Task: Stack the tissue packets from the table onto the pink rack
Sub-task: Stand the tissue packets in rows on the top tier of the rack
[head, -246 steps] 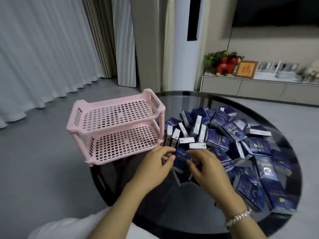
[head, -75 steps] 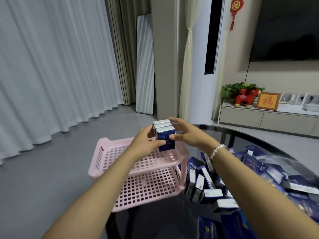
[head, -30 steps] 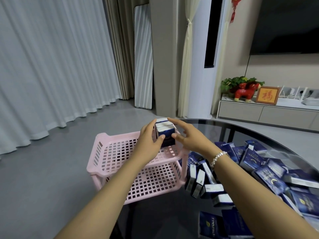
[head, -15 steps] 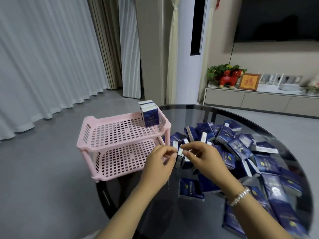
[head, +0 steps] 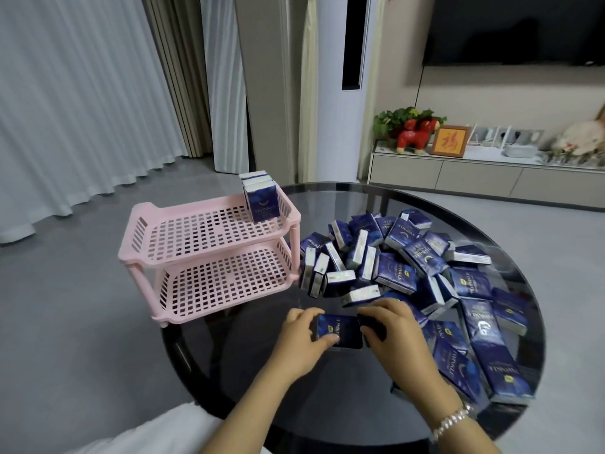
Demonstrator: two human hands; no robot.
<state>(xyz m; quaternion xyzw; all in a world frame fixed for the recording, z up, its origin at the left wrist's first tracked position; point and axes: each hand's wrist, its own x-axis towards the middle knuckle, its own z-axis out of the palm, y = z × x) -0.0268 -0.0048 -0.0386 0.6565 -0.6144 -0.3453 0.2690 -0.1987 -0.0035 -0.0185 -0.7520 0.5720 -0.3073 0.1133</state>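
Observation:
A two-tier pink rack [head: 203, 253] stands at the left edge of a round dark glass table [head: 327, 381]. Three dark blue tissue packets [head: 260, 203] stand upright in the far right corner of its top shelf. A heap of blue tissue packets [head: 425, 273] covers the right half of the table. In front of the heap my left hand [head: 299, 335] and my right hand [head: 393, 329] grip one flat blue packet [head: 340, 329] between them, fingers curled on its two ends, low over the glass.
The rack's lower shelf [head: 222, 283] holds nothing. Grey floor lies to the left, with white curtains behind. A low TV cabinet [head: 474, 178] with ornaments runs along the far wall. The table rim [head: 183, 355] curves near my body.
My hands dropped from the edge of the heap to a flat packet nearer me and took hold of its ends. The three packets stay on the top shelf.

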